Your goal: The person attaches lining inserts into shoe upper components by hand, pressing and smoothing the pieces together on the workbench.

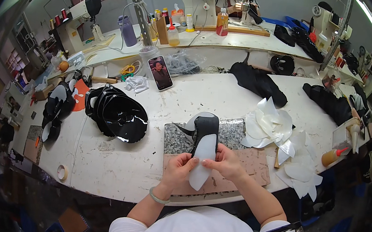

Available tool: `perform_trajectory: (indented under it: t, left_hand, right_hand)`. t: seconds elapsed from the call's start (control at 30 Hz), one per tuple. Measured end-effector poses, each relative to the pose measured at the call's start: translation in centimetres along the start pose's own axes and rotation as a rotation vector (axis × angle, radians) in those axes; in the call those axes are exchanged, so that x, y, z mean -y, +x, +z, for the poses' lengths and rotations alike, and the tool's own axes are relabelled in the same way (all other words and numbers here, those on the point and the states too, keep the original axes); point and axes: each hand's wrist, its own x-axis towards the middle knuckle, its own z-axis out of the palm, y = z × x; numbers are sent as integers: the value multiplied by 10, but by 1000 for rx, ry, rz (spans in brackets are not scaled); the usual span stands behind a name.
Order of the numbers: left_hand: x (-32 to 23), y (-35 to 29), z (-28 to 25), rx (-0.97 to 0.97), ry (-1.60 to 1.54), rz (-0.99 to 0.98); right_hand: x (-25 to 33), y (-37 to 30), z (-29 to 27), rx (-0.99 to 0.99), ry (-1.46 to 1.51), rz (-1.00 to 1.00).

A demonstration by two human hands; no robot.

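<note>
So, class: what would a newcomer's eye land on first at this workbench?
Both hands, left hand and right hand, pinch a white shaped piece against a black shoe part at the near middle, over a granite slab. Left of it lies a glossy black stack; to the right, scattered white cut-outs.

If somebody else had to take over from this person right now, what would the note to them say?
Left hand and right hand: both pinch the white liner piece laid on the black shoe-upper piece, over the granite slab.
Nearby: stack of glossy black pieces on the left, pile of white liner pieces on the right, glue bottle at the right edge.
Done: liner laid on.
Left: pressing it down; the piles wait.
</note>
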Motion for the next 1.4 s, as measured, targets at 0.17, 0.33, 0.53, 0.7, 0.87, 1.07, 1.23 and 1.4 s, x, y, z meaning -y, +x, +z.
perform_trajectory:
  t: [0.17,0.33,0.53,0.7,0.87,1.07,1.23,1.4]
  left_hand:
    - [-7,1,5,-52,51,11]
    - [-1,3,6,-122,202,59]
    - [-9,6,13,-129,137,35]
    - [-18,11,5,-27,-216,-42]
    - [-28,9,3,132,-342,-254]
    - [-10,5,7,64,-329,-95]
    - [-5,5,11,-99,-500,6]
    - [-5,3,8,-2,-507,-174]
  right_hand:
    - [-4,4,2,-47,-32,-6]
    - [-3,6,7,-148,-99,-31]
    - [1,9,1,-141,-76,-1]
    - [10,5,-3,-37,112,16]
    - [17,-1,-4,25,80,12]
    - [17,-10,6,-19,-116,14]
    - [8,-25,19,-441,-789,-424]
    - [4,-33,16,-301,-687,-223]
